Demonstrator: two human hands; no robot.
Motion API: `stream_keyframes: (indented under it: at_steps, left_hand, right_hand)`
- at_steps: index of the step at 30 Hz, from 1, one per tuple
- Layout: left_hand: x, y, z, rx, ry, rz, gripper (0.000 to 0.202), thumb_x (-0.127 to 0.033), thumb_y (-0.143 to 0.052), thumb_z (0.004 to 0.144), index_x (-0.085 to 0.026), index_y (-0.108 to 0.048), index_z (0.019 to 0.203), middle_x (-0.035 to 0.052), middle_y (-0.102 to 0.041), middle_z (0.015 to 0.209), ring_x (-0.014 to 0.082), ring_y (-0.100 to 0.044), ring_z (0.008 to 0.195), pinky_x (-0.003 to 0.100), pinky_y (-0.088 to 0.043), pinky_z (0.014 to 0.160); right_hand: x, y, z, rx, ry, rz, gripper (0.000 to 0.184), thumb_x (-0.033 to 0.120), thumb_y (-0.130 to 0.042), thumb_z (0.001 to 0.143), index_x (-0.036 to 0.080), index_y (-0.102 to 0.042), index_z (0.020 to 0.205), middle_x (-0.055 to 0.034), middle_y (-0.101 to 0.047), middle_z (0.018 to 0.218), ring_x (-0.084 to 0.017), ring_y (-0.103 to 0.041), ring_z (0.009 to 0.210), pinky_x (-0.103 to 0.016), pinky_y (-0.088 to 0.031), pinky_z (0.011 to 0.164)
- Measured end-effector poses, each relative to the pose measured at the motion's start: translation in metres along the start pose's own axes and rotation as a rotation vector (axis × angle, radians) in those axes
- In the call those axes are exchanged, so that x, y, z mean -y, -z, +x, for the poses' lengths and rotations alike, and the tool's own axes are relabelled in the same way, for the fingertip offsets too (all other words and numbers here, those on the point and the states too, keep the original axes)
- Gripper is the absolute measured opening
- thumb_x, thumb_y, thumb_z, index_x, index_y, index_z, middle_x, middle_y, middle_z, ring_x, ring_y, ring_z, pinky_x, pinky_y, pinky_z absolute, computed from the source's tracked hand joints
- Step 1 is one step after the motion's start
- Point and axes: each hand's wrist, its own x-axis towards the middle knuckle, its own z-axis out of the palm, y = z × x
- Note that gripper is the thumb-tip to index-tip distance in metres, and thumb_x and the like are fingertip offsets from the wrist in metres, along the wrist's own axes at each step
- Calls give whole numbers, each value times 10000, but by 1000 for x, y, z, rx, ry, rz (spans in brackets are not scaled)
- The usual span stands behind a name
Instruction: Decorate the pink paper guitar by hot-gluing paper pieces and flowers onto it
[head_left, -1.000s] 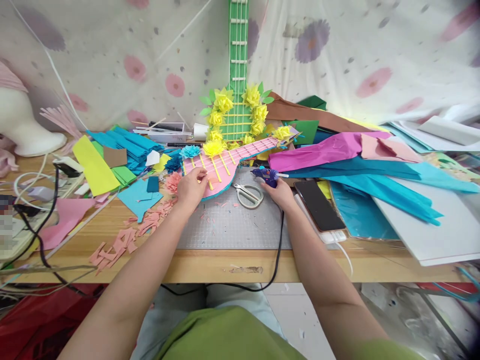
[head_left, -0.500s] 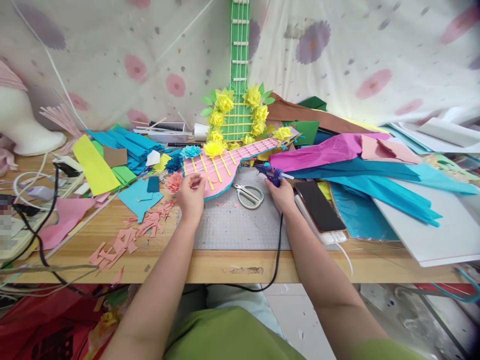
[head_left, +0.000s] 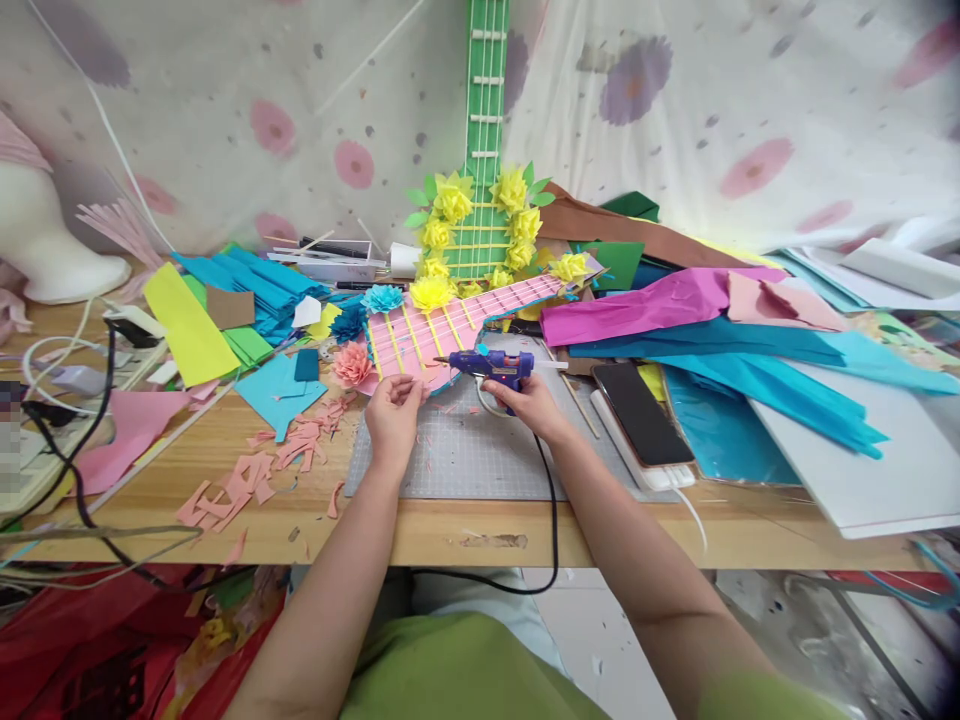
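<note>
My right hand [head_left: 534, 402] grips a purple hot glue gun [head_left: 496, 367], its nozzle pointing left. My left hand [head_left: 396, 412] is closed in a pinch just left of the nozzle; what sits between its fingertips is too small to make out. Behind both hands lies a pink paper guitar [head_left: 386, 345] with yellow strips and a blue edge. A coral paper flower [head_left: 352, 364], a blue paper flower [head_left: 382, 298] and a yellow paper flower [head_left: 432, 293] sit along its left end. The scissors [head_left: 484, 396] are mostly hidden by my right hand and the glue gun.
A grey cutting mat [head_left: 480, 465] lies under my hands. A green guitar neck [head_left: 486, 110] stands upright behind. Coral paper scraps [head_left: 236, 490] litter the left side. A phone [head_left: 643, 412] and blue crepe paper [head_left: 780, 385] lie right. The black cord [head_left: 555, 520] hangs over the table edge.
The glue gun in my right hand has moved left and now covers much of the scissors. My left hand has shifted slightly right and down, still pinched.
</note>
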Motion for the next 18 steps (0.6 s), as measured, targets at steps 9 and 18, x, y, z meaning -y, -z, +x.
stream_keyframes:
  at_steps: [9,18]
  left_hand:
    - [-1,2,-2,-23,32,-12,182,-227,-674,653,-167,-564,785,1,-645,670,137,-662,609,268,-562,611]
    - [0,1,-2,-30,33,-11,166,-219,-665,668,-166,-567,791,7,-645,690,134,-661,619,264,-563,614]
  right_hand:
    - [-11,-6,1,24,29,-89,546,645,-652,614,196,-618,924,-27,-605,687,-192,-572,718,-296,-457,595]
    - [-8,-4,1,33,86,-150,431,495,-652,668,197,-648,979,-50,-685,906,-217,-608,857,-339,-477,763]
